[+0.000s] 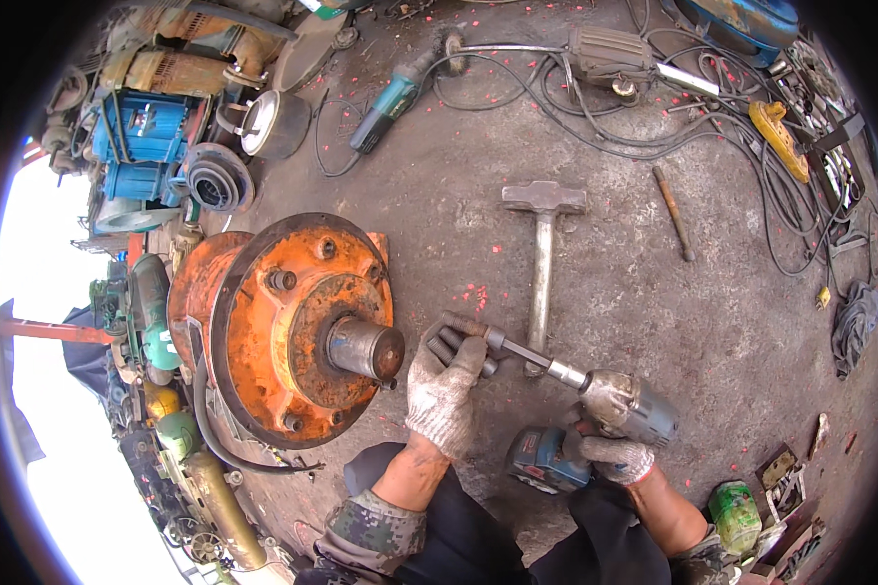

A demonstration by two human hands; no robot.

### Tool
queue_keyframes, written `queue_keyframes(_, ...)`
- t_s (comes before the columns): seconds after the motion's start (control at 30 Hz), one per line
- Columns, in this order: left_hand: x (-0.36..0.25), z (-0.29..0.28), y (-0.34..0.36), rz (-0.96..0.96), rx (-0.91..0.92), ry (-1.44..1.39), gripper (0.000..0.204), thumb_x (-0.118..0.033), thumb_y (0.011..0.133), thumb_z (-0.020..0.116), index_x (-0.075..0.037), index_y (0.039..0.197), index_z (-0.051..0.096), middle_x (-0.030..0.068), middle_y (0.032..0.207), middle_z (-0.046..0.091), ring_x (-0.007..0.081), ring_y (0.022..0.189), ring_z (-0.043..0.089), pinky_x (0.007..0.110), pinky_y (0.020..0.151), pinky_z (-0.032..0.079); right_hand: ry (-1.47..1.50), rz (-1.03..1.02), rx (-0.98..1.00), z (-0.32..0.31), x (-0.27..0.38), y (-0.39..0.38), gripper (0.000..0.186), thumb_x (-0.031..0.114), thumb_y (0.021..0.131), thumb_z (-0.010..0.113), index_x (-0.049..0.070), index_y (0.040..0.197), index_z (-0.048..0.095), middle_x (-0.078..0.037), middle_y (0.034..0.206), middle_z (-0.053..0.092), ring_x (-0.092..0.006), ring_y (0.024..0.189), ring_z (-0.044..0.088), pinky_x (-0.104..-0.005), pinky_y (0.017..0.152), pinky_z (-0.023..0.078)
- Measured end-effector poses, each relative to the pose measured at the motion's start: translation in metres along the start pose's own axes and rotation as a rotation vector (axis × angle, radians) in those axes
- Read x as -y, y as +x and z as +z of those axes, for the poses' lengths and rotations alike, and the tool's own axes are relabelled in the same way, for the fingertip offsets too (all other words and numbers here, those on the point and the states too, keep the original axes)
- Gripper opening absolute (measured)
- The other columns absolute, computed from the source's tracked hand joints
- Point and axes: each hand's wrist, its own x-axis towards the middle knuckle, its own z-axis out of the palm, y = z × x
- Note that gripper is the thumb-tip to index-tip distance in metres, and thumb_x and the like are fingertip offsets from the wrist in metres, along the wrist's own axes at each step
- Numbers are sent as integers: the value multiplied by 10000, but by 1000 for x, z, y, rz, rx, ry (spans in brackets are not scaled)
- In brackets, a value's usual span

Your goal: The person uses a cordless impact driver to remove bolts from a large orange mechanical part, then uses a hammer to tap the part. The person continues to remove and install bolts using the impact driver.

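My left hand [437, 395], in a whitish knit glove, is closed around several dark bolts [449, 343]. One rusty threaded bolt [466, 325] lies along its fingertips, in line with the tip of a long socket extension [532, 357]; whether it sits in the socket I cannot tell. That extension is fitted to a cordless impact wrench [639, 405] with a blue battery [544, 458]. My right hand [610, 453], gloved too, grips the wrench's handle. Just left of my left hand stands an orange flanged machine housing [251, 351] with a thick steel shaft [366, 349] and bolts in its face.
Ahead lie a sledgehammer [543, 253] and a rusty rod [673, 213]. Farther off are a corded angle grinder [390, 107], a lidded pot [278, 127], and cables running to a yellow pendant control [778, 138]. Blue motors [141, 132] line the left; a grey rag [857, 327] and green jug [735, 517] are right.
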Motion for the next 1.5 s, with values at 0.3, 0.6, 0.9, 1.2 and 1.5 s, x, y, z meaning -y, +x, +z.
queue_keyframes(0.3, -102, -134, -65, 920, -338, 1008, 315, 79, 992, 552, 4, 1297, 537, 193, 1037, 706, 261, 923, 702, 392, 880, 593, 143, 418, 61, 45, -9, 128, 212, 59, 926, 754, 68, 1112, 653, -52, 754, 656, -168, 641, 627, -321, 605, 507)
queue_keyframes(0.6, -168, -213, -29, 1160, -492, 1003, 324, -156, 1083, 580, 22, 1339, 490, 207, 1208, 671, 290, 1096, 655, 451, 999, 528, 145, 483, 101, 69, -40, 179, 327, 106, 910, 792, 40, 1215, 692, 4, 781, 652, -102, 630, 601, -270, 576, 481)
queue_keyframes(0.9, -173, -210, -30, 1106, -576, 1288, 238, -119, 1082, 577, 16, 1276, 543, 190, 1234, 659, 285, 1146, 636, 454, 1052, 496, 134, 538, 105, 59, -41, 187, 401, -6, 918, 752, 40, 1305, 661, 7, 839, 660, -109, 690, 591, -291, 616, 474)
queue_keyframes(1.2, -167, -211, -29, 1091, -607, 1139, 256, -137, 1086, 581, 23, 1282, 542, 183, 1248, 653, 272, 1152, 627, 439, 1050, 501, -71, 566, 107, 69, -33, 194, 186, 119, 903, 810, 62, 1041, 698, 11, 717, 635, -89, 593, 571, -275, 558, 475)
queue_keyframes(1.5, -171, -210, -30, 1042, -641, 1172, 286, -167, 1092, 563, 33, 1292, 526, 196, 1239, 652, 269, 1127, 631, 427, 1040, 503, -49, 554, 129, 83, -23, 217, 200, 138, 894, 809, 41, 1040, 713, -11, 693, 640, -110, 590, 591, -276, 561, 460)
